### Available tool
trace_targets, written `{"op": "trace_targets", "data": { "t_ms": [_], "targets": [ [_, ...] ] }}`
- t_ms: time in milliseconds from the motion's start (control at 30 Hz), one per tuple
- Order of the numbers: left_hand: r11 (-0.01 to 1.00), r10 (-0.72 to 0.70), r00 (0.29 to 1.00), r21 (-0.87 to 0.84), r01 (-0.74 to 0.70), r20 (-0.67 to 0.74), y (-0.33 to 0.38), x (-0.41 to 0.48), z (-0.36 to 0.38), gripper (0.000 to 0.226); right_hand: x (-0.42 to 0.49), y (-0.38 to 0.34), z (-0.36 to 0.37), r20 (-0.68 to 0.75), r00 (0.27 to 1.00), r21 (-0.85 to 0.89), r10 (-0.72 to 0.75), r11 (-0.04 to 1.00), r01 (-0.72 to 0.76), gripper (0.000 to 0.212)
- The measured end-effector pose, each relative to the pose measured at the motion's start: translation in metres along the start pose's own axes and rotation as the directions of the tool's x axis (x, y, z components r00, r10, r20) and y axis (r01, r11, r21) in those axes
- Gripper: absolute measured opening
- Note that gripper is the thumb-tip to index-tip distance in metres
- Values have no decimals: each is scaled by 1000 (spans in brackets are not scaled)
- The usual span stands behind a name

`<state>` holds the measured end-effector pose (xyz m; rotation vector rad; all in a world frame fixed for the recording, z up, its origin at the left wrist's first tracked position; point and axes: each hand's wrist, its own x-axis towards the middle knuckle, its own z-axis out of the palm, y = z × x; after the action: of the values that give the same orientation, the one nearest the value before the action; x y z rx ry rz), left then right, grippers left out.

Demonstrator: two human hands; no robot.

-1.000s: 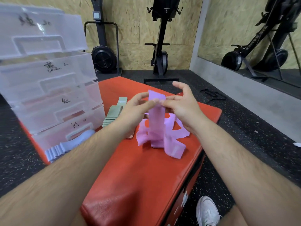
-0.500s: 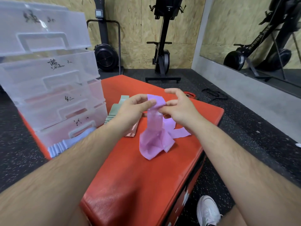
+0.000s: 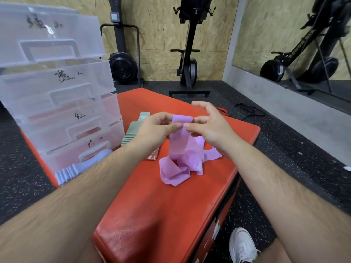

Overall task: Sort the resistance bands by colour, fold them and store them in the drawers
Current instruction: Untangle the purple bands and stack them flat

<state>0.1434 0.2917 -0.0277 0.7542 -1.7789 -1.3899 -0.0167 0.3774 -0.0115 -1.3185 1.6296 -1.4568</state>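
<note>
Hanging from the left hand point(image 3: 153, 130) and the right hand point(image 3: 209, 126), the purple band point(image 3: 178, 147) is folded over at its top above the red bench point(image 3: 152, 215), its lower length crumpled on the padding. The left hand pinches the fold between thumb and fingers. The right pinches it with thumb and forefinger, other fingers spread. Folded green bands point(image 3: 131, 131) sit just behind the left hand, and a reddish folded band point(image 3: 152, 156) lies below its wrist. Folded blue bands point(image 3: 76, 169) lie by the lowest of 4 translucent drawers point(image 3: 62, 114).
</note>
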Motion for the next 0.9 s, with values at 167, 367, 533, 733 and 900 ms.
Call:
{"op": "trace_targets", "data": {
  "t_ms": [167,367,533,733,900],
  "targets": [
    [1000,-7,998,-30,5,-67,1,0,3,8,0,-4,1,-11,999,-40,-50,998,50,39],
    [996,44,999,-71,-46,-25,2,-2,1,19,0,-3,2,17,999,-37,-30,999,30,50],
    [990,67,997,-119,-71,-40,2,1,-3,34,-2,1,7,39,998,-123,59,991,-54,63],
    [983,-43,998,178,35,43,-7,-4,-3,20,5,-8,5,-127,992,220,-4,975,32,50],
    [990,-6,999,138,12,-50,-7,-2,-1,9,5,0,-2,12,997,49,80,996,-81,47]
  ]
}}
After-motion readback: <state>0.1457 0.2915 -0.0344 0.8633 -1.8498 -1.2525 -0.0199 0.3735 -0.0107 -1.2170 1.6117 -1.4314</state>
